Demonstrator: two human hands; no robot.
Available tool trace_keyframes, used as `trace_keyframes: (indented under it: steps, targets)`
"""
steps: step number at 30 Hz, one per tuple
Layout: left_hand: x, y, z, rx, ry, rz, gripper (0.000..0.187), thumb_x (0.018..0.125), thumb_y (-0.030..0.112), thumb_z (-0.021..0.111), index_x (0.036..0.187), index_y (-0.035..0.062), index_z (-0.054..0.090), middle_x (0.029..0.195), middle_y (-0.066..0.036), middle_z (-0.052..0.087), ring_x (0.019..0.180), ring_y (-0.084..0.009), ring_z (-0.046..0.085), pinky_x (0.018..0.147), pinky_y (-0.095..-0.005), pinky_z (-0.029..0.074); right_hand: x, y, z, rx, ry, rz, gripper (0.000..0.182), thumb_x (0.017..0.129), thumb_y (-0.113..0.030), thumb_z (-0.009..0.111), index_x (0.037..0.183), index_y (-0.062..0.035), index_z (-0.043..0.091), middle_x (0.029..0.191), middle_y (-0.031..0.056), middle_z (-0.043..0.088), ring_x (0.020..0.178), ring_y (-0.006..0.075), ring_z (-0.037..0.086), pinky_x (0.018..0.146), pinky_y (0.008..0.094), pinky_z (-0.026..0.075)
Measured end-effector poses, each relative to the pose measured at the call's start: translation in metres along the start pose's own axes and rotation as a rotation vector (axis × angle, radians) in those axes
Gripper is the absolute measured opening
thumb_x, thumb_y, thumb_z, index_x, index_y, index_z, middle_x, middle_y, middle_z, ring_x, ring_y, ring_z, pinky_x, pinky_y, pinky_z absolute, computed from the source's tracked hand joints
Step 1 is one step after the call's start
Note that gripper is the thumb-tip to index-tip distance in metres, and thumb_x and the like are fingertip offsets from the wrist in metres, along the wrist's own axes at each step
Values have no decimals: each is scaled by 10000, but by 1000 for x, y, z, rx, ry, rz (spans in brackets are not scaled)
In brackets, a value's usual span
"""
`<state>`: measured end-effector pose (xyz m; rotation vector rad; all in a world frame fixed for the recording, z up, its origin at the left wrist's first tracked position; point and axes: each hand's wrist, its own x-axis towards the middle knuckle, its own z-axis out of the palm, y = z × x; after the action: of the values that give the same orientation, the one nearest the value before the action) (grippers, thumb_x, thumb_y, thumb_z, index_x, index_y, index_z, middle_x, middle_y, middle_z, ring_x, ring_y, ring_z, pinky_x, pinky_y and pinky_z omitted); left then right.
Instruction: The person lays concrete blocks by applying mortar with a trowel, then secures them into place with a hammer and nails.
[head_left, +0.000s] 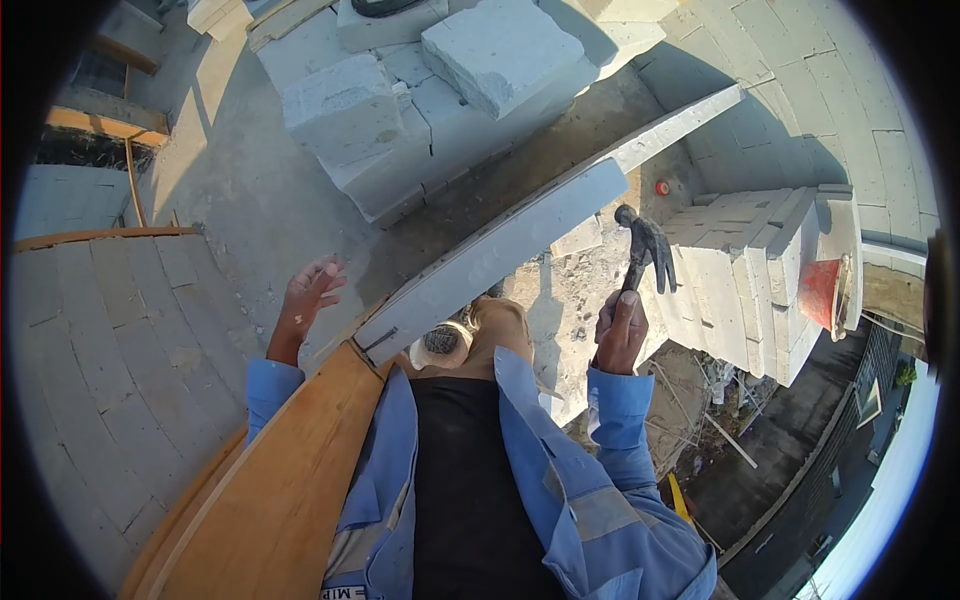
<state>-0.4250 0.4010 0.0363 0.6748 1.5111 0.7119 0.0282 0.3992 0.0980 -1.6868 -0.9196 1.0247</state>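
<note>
Nearest, a wooden board (265,480) is seen; left of the block wall (490,255), the left grip (312,298) is held unclenched; right of it, the hammer (652,250) is clasped in the right grip (622,328), near stacked blocks (735,270).

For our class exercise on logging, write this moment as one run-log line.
right hand: grips hammer by handle | left hand: holds nothing | block wall: between hands

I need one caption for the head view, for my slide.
The right hand grips a hammer; the empty left hand hovers near a pale block.
</note>
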Motion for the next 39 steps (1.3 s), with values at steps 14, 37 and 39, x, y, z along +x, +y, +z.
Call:
trace_keyframes:
  steps: [14,37,39]
  targets:
    - [-132,-66,205,785,328,-287,291,912,266,579,1028,12,664,979,-198,663,915,-395,646,822,-451,513,100,35,-71,-80,-335,400,407,1032,-449,459,842,-95,524,541,-34,376,407,51,324,361,224,266]
    - [55,-3,252,1037,724,474,379,885,344,653,1159,82,631,1107,-116,641,1135,-293,563,1117,-567,249,205,129,-70,824,-276,1445,393,989,-423,555,834,-62,541,609,-24,415,467,71,409,422,226,375]
    - [54,-4,252,1061,731,488,360,879,341,657,1123,78,648,1050,-110,656,1106,-287,579,1118,-569,246,208,129,-55,915,-373,1501,373,1001,-390,546,843,-53,562,610,-16,418,465,76,393,420,229,362]
